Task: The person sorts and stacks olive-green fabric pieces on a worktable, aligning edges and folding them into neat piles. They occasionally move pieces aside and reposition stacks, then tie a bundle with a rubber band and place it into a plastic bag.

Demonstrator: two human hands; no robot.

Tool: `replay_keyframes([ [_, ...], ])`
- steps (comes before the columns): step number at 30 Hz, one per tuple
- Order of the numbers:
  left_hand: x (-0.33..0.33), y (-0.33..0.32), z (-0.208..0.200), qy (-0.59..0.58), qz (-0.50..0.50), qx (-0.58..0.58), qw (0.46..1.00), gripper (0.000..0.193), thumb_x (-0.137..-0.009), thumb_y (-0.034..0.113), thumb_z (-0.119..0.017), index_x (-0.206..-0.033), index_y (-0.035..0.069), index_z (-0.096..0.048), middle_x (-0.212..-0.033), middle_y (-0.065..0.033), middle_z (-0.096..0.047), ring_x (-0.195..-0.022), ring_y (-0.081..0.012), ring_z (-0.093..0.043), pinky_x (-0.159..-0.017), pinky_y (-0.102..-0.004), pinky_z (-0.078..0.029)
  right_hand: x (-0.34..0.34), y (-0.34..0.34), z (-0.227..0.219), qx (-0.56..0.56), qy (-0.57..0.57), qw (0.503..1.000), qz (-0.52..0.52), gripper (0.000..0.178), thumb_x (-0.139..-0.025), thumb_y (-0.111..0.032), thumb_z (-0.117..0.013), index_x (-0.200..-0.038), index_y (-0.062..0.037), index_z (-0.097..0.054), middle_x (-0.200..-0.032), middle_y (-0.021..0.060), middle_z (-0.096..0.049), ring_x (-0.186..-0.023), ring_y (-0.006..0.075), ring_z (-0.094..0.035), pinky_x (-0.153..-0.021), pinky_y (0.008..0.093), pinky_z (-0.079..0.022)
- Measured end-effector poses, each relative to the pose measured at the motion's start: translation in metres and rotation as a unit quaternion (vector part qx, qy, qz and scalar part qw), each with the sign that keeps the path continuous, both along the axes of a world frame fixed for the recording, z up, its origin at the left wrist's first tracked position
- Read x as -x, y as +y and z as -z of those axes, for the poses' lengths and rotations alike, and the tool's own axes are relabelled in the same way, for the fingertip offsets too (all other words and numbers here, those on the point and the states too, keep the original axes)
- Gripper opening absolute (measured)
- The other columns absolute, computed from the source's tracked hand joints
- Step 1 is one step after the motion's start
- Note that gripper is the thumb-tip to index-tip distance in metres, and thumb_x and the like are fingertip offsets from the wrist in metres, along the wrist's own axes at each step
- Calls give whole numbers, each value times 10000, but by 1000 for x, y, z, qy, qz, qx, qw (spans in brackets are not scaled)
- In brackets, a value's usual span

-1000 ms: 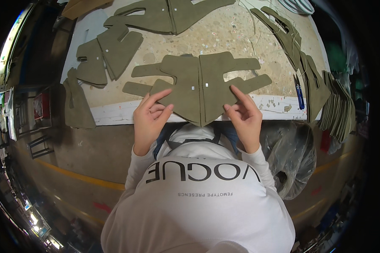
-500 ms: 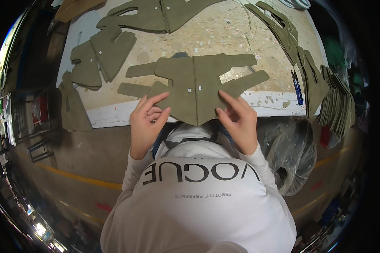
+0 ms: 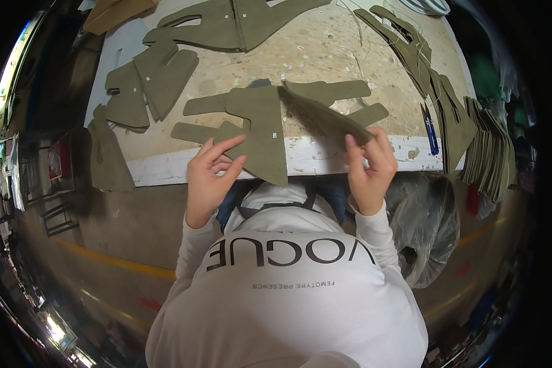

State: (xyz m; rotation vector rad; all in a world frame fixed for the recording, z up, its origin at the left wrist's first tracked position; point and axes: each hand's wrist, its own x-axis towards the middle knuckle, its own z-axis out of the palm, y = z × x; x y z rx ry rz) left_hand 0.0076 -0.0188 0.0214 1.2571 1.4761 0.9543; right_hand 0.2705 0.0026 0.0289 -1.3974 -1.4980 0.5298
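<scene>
My right hand [image 3: 373,168] pinches the lower edge of an olive-green cut fabric panel [image 3: 322,113], which it holds tilted up off the table, seen nearly edge-on. Beneath its far part, strap-shaped olive pieces [image 3: 354,89] lie on the table. A matching left panel [image 3: 265,129] with a small white sticker lies flat, its tip reaching past the table's near edge. My left hand [image 3: 213,175] is at that panel's left side, index finger and thumb stretched apart, their tips touching it, other fingers curled.
Stacks of olive cut pieces lie at the far side [image 3: 208,27], the left [image 3: 165,80] and the right [image 3: 451,116] of the worktable [image 3: 325,61]. Blue-handled thread snips [image 3: 430,132] lie right. A hanging fabric bundle [image 3: 489,147] and clear plastic bag [image 3: 420,227] are beyond the edge.
My right hand has taken hold of the right panel and lifted it, moving rightward and opening a gap beside the left panel. The left hand has hardly moved.
</scene>
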Motion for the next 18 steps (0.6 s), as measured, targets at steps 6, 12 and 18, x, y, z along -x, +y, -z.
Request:
replay_keyframes([
  [6,-13,-1,-13,87,4,4,996,279,-885,20,-685,-1163,4,-696,-899,-74,-633,-647,-55,-613,-602,-187,-521,6,-8,1,-49,-32,998,-31,259,-808,29,-704,-1063,-17,-725,-801,76,-576,-616,149,-544,-567,242,-446],
  [12,-3,12,-38,-2,-8,127,992,287,-947,128,-642,-1216,30,-664,-769,-54,-669,-609,-67,-615,-559,-208,-501,27,-27,14,-33,-98,978,-183,496,-725,31,-697,-1209,-74,-695,-875,76,-559,-682,193,-590,-594,306,-497],
  [18,-51,28,-17,44,89,-54,994,398,-919,26,-629,-1314,53,-597,-1081,-87,-637,-754,-109,-642,-650,-231,-547,34,-29,17,1,-117,971,-208,454,-722,-40,-747,-1173,-61,-703,-852,80,-566,-700,215,-597,-620,323,-505],
])
